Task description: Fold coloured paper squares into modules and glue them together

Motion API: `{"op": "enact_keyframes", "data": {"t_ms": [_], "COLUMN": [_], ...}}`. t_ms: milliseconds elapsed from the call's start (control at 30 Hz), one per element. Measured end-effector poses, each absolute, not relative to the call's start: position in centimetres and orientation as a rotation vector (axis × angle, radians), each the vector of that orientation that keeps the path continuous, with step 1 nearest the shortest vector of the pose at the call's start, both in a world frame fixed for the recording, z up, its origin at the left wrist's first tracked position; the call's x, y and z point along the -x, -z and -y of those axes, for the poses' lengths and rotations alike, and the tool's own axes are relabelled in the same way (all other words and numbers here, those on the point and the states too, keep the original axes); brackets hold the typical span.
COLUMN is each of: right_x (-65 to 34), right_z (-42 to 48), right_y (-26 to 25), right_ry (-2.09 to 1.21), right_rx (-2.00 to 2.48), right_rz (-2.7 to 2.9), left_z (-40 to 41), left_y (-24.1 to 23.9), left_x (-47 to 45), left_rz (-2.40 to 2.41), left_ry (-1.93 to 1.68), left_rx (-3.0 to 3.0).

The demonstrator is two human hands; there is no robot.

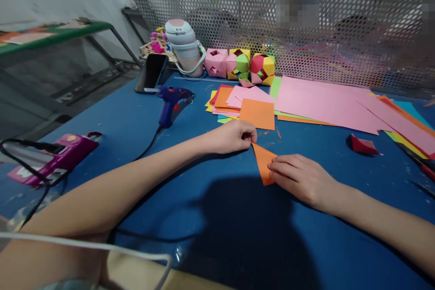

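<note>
A folded orange paper triangle (263,161) lies on the blue table (217,217). My left hand (233,136) is curled, its fingertips pinching the triangle's upper corner. My right hand (301,176) rests on the triangle's right side, fingers together and pressing it flat. An orange paper square (257,113) lies just beyond the hands, at the front of a pile of coloured sheets (226,99).
Large pink sheets (326,102) spread at the right. A folded red piece (363,145) sits right of my hands. Blue glue gun (171,102), phone (152,72), pale flask (185,47) and paper cubes (239,64) stand at the back. A magenta tool (56,158) lies left.
</note>
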State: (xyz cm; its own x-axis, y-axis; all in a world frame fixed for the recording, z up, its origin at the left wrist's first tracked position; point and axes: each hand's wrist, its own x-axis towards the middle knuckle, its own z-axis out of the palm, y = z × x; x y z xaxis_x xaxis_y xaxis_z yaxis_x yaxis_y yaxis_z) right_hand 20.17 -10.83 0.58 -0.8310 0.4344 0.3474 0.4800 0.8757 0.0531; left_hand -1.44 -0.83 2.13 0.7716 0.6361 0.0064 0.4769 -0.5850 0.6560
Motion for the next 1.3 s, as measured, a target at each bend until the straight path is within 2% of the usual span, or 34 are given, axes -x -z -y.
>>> {"op": "enact_keyframes", "data": {"t_ms": [567, 933, 1133, 1300], "right_x": [-20.1, -20.1, -19.8, -19.9], "right_z": [10.7, 11.2, 11.7, 11.4], "right_y": [-0.6, -1.7, -2.2, -2.3], "right_ry": [0.261, 0.126, 0.094, -0.032], "right_rx": [0.675, 0.737, 0.803, 0.835], "right_rz": [2.777, 2.940, 2.975, 2.924], "left_z": [0.7, 0.5, 2.6, 6.8], "left_y": [-2.0, -1.8, -3.1, -2.8], "left_x": [1.4, 1.5, 0.7, -0.3], "left_rz": [-0.820, -0.855, -0.992, -0.636], "left_ry": [-0.304, -0.333, -0.582, -0.318], "left_rx": [-2.309, -2.337, -2.444, -2.559]}}
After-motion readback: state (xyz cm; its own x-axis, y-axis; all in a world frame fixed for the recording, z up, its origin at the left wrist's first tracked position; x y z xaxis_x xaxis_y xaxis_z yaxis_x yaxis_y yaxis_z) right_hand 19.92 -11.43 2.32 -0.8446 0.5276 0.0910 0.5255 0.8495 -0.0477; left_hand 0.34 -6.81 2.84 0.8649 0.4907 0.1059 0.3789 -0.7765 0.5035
